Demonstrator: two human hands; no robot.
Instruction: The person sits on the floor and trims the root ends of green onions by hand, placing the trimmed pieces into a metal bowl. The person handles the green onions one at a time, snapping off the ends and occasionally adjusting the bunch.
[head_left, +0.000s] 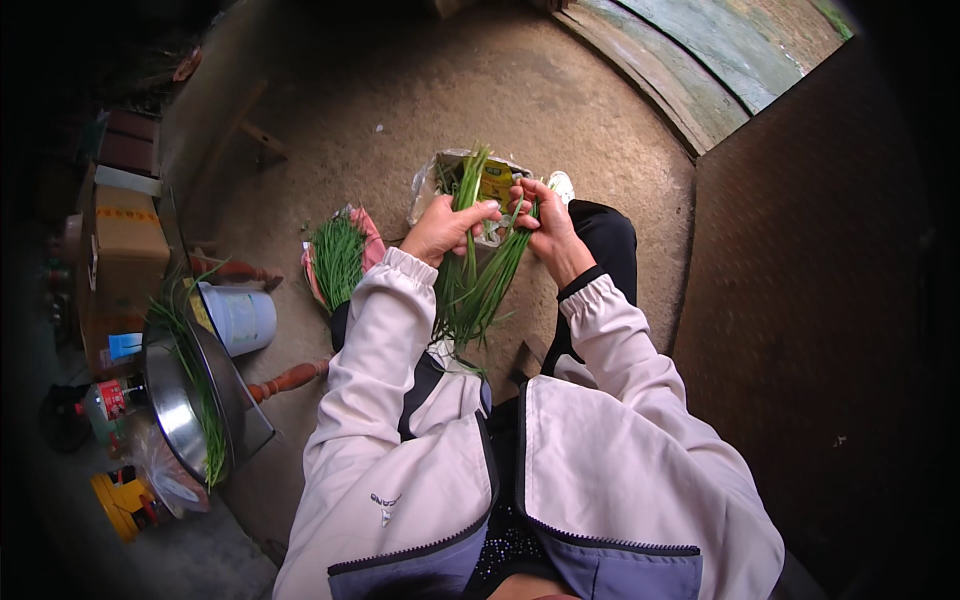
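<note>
My left hand (450, 225) grips a bunch of long green chives (471, 180), its pale stem ends pointing up and its leaves hanging down. Beside it, my right hand (546, 225) pinches several strands of chives (506, 259) with thumb and fingers curled. Beneath both hands stands a bin lined with a plastic bag (425, 186); a yellow packet (495, 178) and plant scraps are in it. More chives (335, 255) lie on a pink bag (370, 236) on the floor to my left.
At the left, a stainless steel basin (169, 397) holds chives (212, 442), above turned wooden legs (289, 380). Near it are a white bucket (244, 319), a cardboard box (127, 240), a bottle (105, 409) and a yellow-lidded tub (116, 506). A brown panel (795, 300) rises at the right.
</note>
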